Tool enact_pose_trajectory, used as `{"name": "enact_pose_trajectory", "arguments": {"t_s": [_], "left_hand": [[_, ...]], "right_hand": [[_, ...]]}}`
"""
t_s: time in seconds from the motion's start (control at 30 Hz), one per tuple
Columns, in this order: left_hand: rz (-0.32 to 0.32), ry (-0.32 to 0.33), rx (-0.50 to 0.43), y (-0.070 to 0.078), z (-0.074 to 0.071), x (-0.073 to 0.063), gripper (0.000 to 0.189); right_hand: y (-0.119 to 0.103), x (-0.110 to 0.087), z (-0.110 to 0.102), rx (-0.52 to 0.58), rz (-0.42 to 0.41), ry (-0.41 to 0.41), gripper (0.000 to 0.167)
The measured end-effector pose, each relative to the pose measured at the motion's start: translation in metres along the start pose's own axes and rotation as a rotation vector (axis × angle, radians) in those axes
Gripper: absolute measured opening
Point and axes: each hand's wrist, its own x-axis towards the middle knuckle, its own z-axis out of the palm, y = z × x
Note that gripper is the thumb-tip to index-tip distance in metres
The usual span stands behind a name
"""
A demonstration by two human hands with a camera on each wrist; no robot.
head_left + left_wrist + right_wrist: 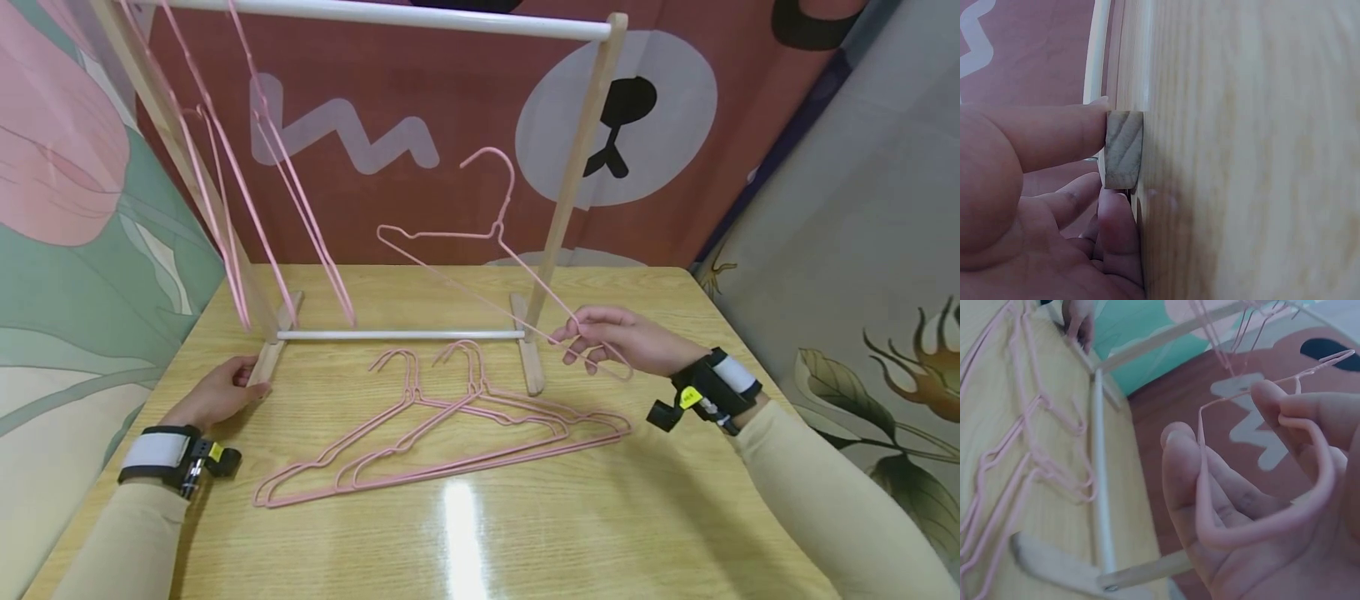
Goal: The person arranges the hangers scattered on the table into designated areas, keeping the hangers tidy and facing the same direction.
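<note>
My right hand (626, 337) holds a pink hanger (500, 227) by one end, thumb and fingers pinching its wire, with the hook pointing up in front of the rack's right post. In the right wrist view, the rounded end of this hanger (1260, 530) crosses the palm. At the left, my left hand (213, 393) pinches the wooden foot (268, 360) of the garment rack. The left wrist view shows thumb and fingers on opposite sides of the foot's end (1124, 150). Several pink hangers (474, 387) lie overlapping on the table between the hands.
More pink hangers (302, 200) hang at the left of the rack's white top rail (420, 14). A white lower bar (397, 335) joins the two feet, including the right foot (531, 367). Patterned cloths surround the wooden table (360, 550).
</note>
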Motion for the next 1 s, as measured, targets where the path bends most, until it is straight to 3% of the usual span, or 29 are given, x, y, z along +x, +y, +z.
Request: {"name": "enact_pose_trajectory", "arguments": {"t_s": [0.3, 0.67, 1.0], "left_hand": [[-0.002, 0.006, -0.005, 0.001, 0.0, 0.001, 0.063], [-0.006, 0.006, 0.001, 0.004, -0.001, 0.001, 0.063], [0.01, 0.006, -0.005, 0.002, 0.0, -0.002, 0.063]], "right_hand": [[-0.044, 0.026, 0.014, -0.117, 0.043, 0.086, 0.029], [-0.078, 0.053, 0.04, -0.153, -0.038, 0.103, 0.028], [-0.112, 0.08, 0.049, -0.156, -0.053, 0.205, 0.021]]}}
